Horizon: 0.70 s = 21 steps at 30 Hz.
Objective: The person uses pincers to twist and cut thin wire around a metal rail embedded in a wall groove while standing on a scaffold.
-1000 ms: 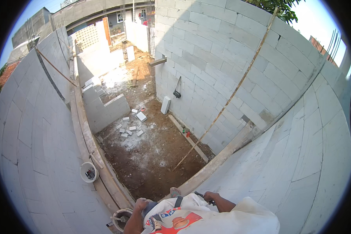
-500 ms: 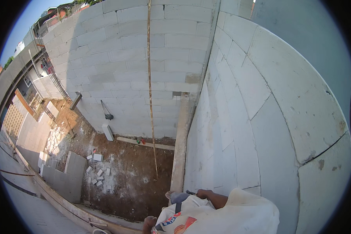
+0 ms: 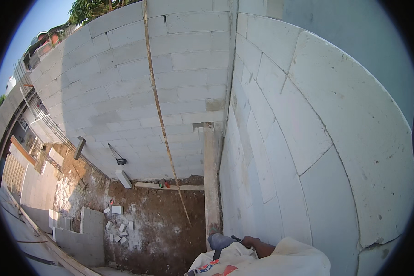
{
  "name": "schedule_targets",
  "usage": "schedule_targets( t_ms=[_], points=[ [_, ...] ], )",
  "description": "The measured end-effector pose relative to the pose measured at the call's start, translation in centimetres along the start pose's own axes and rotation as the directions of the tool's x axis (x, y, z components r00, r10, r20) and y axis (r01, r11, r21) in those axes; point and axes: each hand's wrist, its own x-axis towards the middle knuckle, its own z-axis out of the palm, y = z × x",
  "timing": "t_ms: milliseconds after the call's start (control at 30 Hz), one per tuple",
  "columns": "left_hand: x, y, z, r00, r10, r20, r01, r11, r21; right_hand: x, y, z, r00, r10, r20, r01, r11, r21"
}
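Close to my body, my right hand (image 3: 250, 241) is closed around a slim dark tool (image 3: 237, 238). Its working end is too small to make out. Beside the tool shows a bulge of grey cloth (image 3: 221, 241), next to my white printed shirt (image 3: 262, 260). The hand is near the base of the white block wall (image 3: 271, 152) on my right and the upper end of a narrow concrete beam (image 3: 212, 184) that runs away from me. My left hand is out of view.
Far below is a dirt floor (image 3: 165, 221) with broken white blocks (image 3: 123, 233). A long wooden pole (image 3: 158, 108) leans against the far block wall (image 3: 119, 87). A small black bag (image 3: 121, 161) hangs there. Low block walls (image 3: 80, 241) and planks (image 3: 55, 253) stand at left.
My view has tilted and turned, so the walls and pole sit differently in it. My left hand, seen earlier at the lower edge, has gone out of view. The right hand still grips the tool.
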Motion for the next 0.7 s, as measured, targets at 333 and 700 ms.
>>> schedule_targets(
  t_ms=[333,700],
  points=[
    [19.2,17.9,-12.1,0.962,0.161,-0.222,-0.207,0.956,-0.206,6.3,-0.5,-13.9,0.944,-0.056,-0.324,0.219,0.841,0.495],
    [26.3,21.3,-19.5,0.942,0.326,0.075,-0.323,0.827,0.460,2.8,-3.5,-16.9,0.978,0.082,-0.191,0.097,0.633,0.768]
  ],
)
